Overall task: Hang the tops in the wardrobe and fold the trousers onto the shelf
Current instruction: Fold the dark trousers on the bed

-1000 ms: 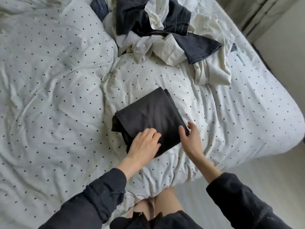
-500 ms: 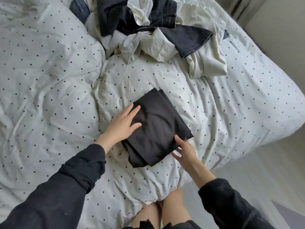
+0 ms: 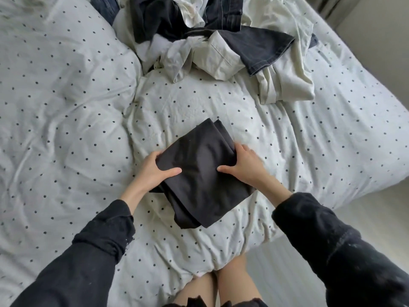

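Two hands [image 3: 155, 171] [image 3: 245, 167] gripping folded, matte black trousers [image 3: 201, 173]

Soft, even daylight, moderately bright, no glare; shadows faint, gathered only in the creases of the white black-dotted cotton duvet [image 3: 66, 107]. Wide-angle lens bows the bed's edges outward toward the corners. Focus slightly soft throughout, with detail lost in the black long sleeves [image 3: 354, 262].

Black folded trousers [image 3: 199, 173] on a white duvet [image 3: 66, 107] with dark dots; black sleeves [image 3: 97, 247].
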Available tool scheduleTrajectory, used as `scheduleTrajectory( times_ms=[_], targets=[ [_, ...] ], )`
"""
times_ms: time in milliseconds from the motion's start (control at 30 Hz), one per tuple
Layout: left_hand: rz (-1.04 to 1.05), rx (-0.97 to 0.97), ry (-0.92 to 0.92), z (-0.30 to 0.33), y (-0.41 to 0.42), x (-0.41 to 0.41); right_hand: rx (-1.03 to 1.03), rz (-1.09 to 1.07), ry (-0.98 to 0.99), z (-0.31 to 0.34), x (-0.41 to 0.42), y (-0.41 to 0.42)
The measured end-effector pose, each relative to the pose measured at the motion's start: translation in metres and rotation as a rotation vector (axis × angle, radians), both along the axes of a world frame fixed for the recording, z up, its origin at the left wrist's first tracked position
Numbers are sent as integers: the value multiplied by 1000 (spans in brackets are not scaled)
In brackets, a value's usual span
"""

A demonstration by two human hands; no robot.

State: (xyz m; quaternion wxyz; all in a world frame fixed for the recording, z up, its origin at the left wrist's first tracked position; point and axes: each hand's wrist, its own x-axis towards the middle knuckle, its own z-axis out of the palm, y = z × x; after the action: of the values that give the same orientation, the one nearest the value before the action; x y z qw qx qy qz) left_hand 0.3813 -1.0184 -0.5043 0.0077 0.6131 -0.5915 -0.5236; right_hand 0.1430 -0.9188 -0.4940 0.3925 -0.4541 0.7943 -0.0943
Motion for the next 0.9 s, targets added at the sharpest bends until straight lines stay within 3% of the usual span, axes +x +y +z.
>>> scheduleTrajectory(
  times_ms=[100,233,367,433,533,667,767,900],
  targets=[
    [83,-89,-27,-2,18,3,33,15,13,-4,2,-4],
    [9,-121,-78,-10,30,6,-81,118,178,-2,12,-5],
    [-81,-40,-94,-11,7,6,-363,438,499,4,27,-9],
    [-138,-16,-58,-10,-5,1,-510,638,563,1,41,-4],
    [-78,24,-9,-9,-10,0,-354,826,541,-13,56,11],
    [114,44,56,-18,-3,7,-112,819,538,-37,55,3],
    [304,34,107,-26,6,12,-67,812,527,-48,60,-9],
    [316,69,125,-30,23,11,-66,780,537,-60,61,-12]
  ],
)
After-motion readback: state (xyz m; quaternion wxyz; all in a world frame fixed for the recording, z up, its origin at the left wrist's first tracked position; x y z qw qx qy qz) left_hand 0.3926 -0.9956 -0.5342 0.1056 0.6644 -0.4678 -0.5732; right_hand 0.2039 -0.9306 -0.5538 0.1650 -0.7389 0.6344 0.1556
